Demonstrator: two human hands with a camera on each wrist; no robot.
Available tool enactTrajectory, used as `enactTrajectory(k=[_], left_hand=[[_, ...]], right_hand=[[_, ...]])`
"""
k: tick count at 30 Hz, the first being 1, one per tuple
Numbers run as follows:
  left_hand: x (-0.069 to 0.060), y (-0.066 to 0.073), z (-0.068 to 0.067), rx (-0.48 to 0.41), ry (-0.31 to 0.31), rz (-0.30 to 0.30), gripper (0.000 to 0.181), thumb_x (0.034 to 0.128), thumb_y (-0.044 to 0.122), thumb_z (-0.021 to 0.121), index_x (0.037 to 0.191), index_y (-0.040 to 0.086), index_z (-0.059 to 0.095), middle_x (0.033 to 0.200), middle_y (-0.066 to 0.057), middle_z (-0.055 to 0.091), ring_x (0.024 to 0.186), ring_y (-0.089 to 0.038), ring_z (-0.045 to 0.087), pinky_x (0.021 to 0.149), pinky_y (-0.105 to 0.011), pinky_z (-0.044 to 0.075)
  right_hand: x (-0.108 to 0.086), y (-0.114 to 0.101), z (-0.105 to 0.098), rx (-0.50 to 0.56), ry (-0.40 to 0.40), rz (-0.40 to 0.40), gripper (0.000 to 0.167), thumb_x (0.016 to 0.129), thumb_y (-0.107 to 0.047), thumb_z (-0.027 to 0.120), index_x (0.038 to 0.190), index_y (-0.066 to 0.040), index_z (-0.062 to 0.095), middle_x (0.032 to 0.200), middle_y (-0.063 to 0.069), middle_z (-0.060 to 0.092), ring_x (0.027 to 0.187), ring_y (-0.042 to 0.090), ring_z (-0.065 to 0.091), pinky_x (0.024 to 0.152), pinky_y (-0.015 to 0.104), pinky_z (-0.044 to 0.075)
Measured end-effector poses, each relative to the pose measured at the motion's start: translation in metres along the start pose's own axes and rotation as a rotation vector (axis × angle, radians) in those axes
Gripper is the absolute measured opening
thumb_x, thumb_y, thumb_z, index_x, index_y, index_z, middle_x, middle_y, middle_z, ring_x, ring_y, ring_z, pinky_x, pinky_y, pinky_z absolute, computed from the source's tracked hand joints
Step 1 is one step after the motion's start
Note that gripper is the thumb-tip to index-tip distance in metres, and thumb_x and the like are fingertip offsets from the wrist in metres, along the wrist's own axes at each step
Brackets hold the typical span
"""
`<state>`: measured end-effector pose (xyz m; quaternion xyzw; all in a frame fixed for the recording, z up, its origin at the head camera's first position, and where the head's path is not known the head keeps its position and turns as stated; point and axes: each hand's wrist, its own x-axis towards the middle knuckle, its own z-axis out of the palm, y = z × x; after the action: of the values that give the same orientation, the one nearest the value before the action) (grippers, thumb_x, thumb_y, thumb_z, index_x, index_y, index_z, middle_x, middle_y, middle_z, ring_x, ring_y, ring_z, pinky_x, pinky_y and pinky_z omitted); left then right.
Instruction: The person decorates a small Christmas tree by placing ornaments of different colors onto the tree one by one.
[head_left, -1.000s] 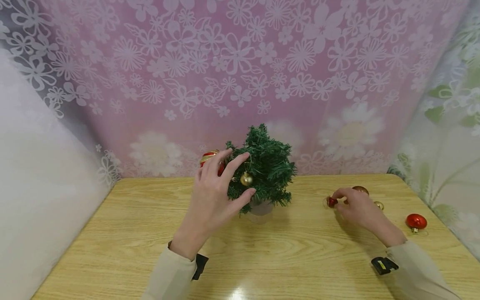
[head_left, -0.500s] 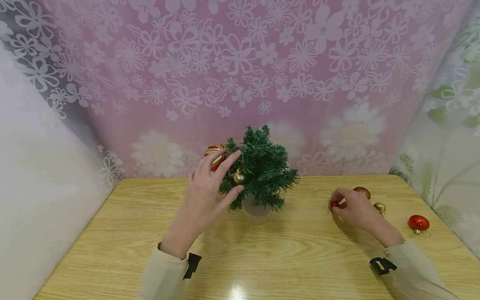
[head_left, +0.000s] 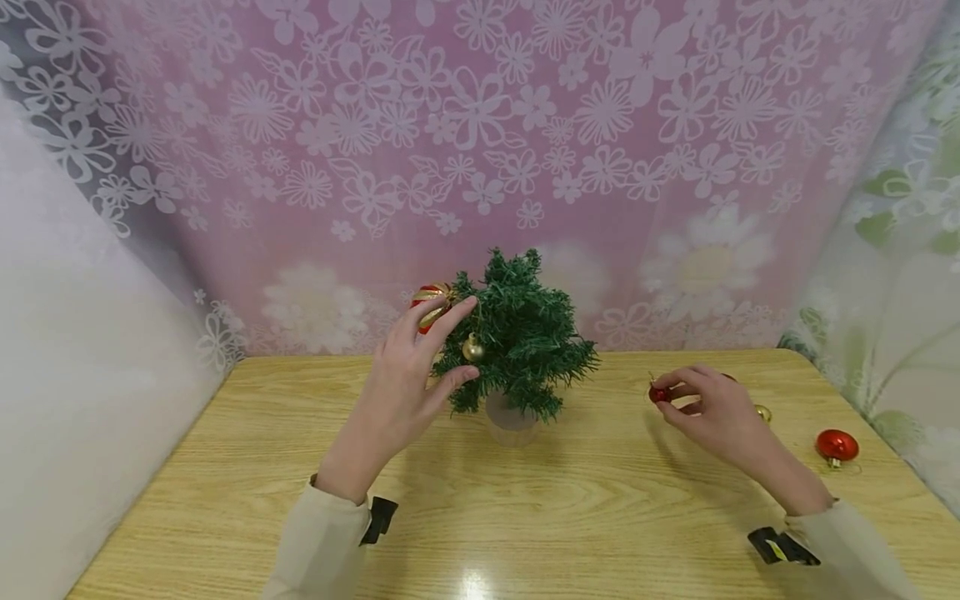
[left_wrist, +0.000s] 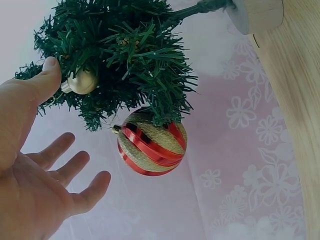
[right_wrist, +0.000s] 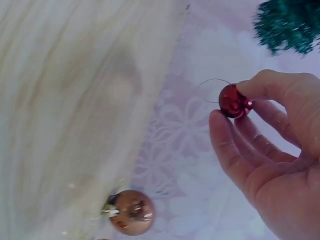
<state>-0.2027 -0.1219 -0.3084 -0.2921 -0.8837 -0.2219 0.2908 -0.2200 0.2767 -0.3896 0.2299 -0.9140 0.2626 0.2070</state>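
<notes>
A small green artificial Christmas tree point(head_left: 525, 333) stands on the wooden table in a pale round base point(head_left: 512, 421). On its left side hang a small gold bauble point(head_left: 473, 347) and a larger red-and-gold striped bauble point(left_wrist: 152, 142). My left hand point(head_left: 393, 383) is raised beside these branches, thumb and fingers spread, with nothing gripped; in the left wrist view its thumb lies close to the gold bauble. To the right, my right hand point(head_left: 716, 417) pinches a small shiny red bauble point(right_wrist: 234, 101) between thumb and fingers, its thin wire loop sticking out.
Beyond my right hand on the table point(head_left: 600, 517) lie a red bauble point(head_left: 837, 445) and a small gold bauble point(head_left: 763, 412). A brown bauble point(right_wrist: 132, 212), mostly hidden by the hand in the head view, shows in the right wrist view. Flowered cloth point(head_left: 480, 167) hangs behind the table.
My right hand has taken the small red bauble and lifted it slightly off the table. The left hand has drawn a little to the left, and the tree has shifted slightly with it.
</notes>
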Motion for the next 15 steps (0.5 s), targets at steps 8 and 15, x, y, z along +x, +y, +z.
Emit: enactTrajectory(k=[8, 15], left_hand=[[0.004, -0.003, 0.004, -0.003, -0.01, -0.002, 0.079, 0.0938, 0.038, 0.072, 0.161, 0.034, 0.031, 0.155, -0.016, 0.045, 0.143, -0.035, 0.046, 0.109, -0.061, 0.043], [0.004, 0.002, 0.005, -0.024, -0.013, -0.013, 0.078, 0.0953, 0.035, 0.072, 0.161, 0.032, 0.031, 0.155, -0.016, 0.043, 0.143, -0.034, 0.044, 0.11, -0.063, 0.04]], right_hand=[[0.002, -0.033, -0.011, 0.097, 0.066, -0.105, 0.038, 0.077, 0.011, 0.081, 0.106, -0.011, 0.073, 0.1, 0.002, 0.071, 0.085, -0.003, 0.067, 0.066, 0.011, 0.055], [0.002, -0.06, -0.018, 0.208, 0.068, -0.193, 0.048, 0.074, 0.018, 0.079, 0.11, -0.013, 0.072, 0.106, 0.002, 0.071, 0.093, -0.002, 0.067, 0.069, 0.013, 0.056]])
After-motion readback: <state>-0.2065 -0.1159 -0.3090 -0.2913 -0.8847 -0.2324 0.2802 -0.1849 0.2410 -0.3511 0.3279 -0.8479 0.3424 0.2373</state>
